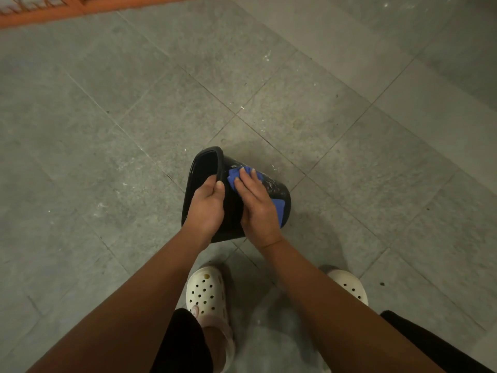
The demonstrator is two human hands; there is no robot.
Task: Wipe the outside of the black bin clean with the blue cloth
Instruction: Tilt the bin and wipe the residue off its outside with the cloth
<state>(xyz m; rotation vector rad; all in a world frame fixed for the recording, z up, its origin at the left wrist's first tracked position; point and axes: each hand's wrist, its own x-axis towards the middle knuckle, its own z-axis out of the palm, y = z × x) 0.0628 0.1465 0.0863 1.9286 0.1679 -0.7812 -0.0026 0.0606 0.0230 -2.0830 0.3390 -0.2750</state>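
Bin (279,189) in front of us, tipped on side over floor (107,130), mouth left, base right. Our left hand (207,205) at mouth end, fingers (211,181) curled over rim. Our right hand (255,203) just right of it, flat on cloth (234,176); cloth lies on bin's upper wall. Nearer us: left clog (205,290) below bin, right clog (349,285) farther right. Rail (40,9) far back left.

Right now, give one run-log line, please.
left hand: grips black bin rim | right hand: presses blue cloth on its side | white specks visible
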